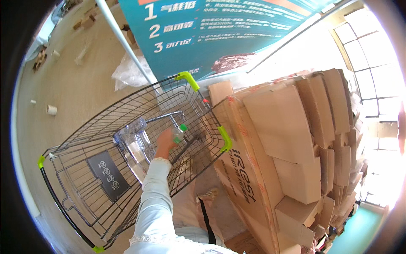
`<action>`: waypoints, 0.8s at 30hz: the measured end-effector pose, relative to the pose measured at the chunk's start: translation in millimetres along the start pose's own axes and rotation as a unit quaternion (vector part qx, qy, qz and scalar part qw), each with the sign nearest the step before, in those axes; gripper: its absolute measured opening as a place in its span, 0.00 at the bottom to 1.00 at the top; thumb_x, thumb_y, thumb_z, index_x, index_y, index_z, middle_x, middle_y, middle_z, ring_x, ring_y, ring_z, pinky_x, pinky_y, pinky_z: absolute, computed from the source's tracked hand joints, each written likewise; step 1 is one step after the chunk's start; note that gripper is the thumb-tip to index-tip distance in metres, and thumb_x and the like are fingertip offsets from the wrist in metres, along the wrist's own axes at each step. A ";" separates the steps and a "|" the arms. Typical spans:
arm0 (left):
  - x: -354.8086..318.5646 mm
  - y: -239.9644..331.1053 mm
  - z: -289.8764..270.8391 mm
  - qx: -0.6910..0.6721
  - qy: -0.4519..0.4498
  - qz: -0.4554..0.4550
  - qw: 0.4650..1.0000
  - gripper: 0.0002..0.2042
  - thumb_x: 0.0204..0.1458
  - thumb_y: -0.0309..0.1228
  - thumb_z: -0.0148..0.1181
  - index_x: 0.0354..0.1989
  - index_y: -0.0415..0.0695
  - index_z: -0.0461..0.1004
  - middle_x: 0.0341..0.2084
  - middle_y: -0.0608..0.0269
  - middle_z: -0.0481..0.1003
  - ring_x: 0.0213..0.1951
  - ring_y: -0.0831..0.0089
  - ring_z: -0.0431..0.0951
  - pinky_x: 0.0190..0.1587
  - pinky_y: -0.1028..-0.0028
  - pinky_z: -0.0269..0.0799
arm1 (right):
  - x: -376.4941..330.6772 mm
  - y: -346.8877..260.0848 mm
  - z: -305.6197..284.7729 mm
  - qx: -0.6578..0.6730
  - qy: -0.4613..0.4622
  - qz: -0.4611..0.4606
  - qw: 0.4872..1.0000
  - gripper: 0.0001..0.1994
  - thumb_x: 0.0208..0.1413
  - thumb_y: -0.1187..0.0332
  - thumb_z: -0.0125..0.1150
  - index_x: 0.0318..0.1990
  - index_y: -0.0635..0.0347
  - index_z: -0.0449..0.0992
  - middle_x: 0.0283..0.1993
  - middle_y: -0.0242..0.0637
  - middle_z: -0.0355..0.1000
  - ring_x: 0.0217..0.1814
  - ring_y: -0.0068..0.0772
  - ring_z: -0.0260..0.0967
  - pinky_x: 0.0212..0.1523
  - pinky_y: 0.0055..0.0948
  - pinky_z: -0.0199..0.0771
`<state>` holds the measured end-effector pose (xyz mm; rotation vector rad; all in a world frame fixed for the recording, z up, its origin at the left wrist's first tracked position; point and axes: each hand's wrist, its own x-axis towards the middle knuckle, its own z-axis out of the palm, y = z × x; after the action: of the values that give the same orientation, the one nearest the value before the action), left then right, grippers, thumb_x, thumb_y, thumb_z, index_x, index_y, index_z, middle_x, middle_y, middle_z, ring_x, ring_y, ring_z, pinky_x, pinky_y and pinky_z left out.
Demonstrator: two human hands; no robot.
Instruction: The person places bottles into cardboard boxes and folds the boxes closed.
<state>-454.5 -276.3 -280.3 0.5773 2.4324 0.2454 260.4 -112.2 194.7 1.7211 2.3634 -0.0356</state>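
Note:
My left hand [165,143] reaches down into a black wire shopping cart [91,122] with lime-green corner pieces. Its fingers are closed round a small clear plastic bottle [179,134] with a green cap, near the end of the cart beside the cartons. Just left of the hand, a large clear plastic water jug [137,154] lies in the basket, partly covered by my forearm. A dark grey panel [108,174] is fixed to the wire toward the cart's handle [63,209]. My right hand does not show.
Flattened and folded cardboard cartons [279,122] are stacked to the right, against the cart's end. A teal printed banner [177,55] on a white pole frame stands behind the cart. Crumpled clear plastic [131,72] and a white roll [51,110] lie on the floor. My foot [209,194] is beside the cart.

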 end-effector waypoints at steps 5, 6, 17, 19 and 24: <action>-40.6 -12.7 -77.0 -0.149 0.115 0.023 0.982 0.34 0.23 0.40 0.79 0.45 0.43 0.76 0.38 0.49 0.79 0.40 0.53 0.80 0.45 0.61 0.76 | 3.2 -51.4 -8.8 0.077 0.042 -0.007 0.996 0.11 0.57 0.74 0.60 0.46 0.62 0.78 0.61 0.52 0.68 0.66 0.56 0.61 0.64 0.47 0.63; -51.4 -11.8 -93.1 -0.178 0.144 -0.008 0.973 0.34 0.24 0.40 0.79 0.46 0.43 0.76 0.37 0.48 0.80 0.39 0.53 0.80 0.43 0.62 0.76 | 1.0 -61.1 -15.1 0.097 0.053 0.001 0.994 0.09 0.58 0.72 0.61 0.46 0.61 0.78 0.62 0.52 0.67 0.66 0.56 0.61 0.64 0.47 0.63; -279.7 221.3 -268.4 -0.717 0.110 0.394 0.564 0.34 0.57 0.46 0.56 0.64 0.33 0.59 0.64 0.45 0.62 0.65 0.47 0.62 0.70 0.49 0.53 | 9.3 -14.3 8.8 0.217 0.153 -0.151 0.952 0.14 0.38 0.76 0.67 0.37 0.55 0.82 0.63 0.44 0.67 0.72 0.51 0.54 0.69 0.53 0.56; -331.3 296.0 -256.8 -0.660 0.020 0.538 0.523 0.37 0.54 0.48 0.58 0.64 0.31 0.58 0.62 0.41 0.63 0.66 0.46 0.60 0.71 0.48 0.49 | 10.3 4.5 11.6 0.212 0.155 -0.191 0.946 0.18 0.35 0.78 0.68 0.40 0.54 0.81 0.65 0.43 0.64 0.74 0.49 0.51 0.71 0.55 0.53; -447.3 488.8 -176.0 -0.496 -0.201 0.604 0.591 0.36 0.46 0.44 0.67 0.60 0.37 0.61 0.53 0.39 0.70 0.55 0.51 0.72 0.59 0.56 0.69 | 3.8 12.0 19.5 0.223 0.190 -0.198 0.935 0.13 0.41 0.73 0.66 0.38 0.55 0.80 0.65 0.45 0.64 0.74 0.47 0.51 0.71 0.55 0.51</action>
<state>-74.5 -54.6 245.6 1.3790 0.7608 1.6412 273.8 -107.7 176.2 1.4805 3.1643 -0.3611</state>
